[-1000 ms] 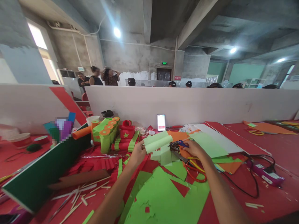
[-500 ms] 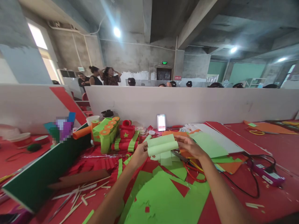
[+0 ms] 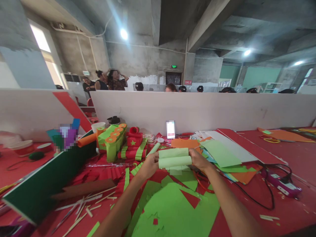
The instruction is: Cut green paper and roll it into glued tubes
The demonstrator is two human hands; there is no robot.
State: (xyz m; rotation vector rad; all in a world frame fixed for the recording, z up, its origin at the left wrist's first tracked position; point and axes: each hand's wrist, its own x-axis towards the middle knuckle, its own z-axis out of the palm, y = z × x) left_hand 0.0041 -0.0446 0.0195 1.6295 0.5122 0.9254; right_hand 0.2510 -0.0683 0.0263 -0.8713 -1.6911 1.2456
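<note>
A pale green sheet point(image 3: 175, 157), matte and curled into a soft roll along its near edge, spans the space between two bare hands above a red-topped counter point(image 3: 261, 204), the left hand point(image 3: 149, 165) pinching one end, the right hand point(image 3: 198, 160) the other. Bright green paper point(image 3: 180, 209), ragged and creased, spreads toward the counter's near edge. Fingertips partly disappear behind the roll; the right forearm hides part of the red-handled scissors point(image 3: 205, 184), and pixelation blurs the phone screen point(image 3: 170, 129).
</note>
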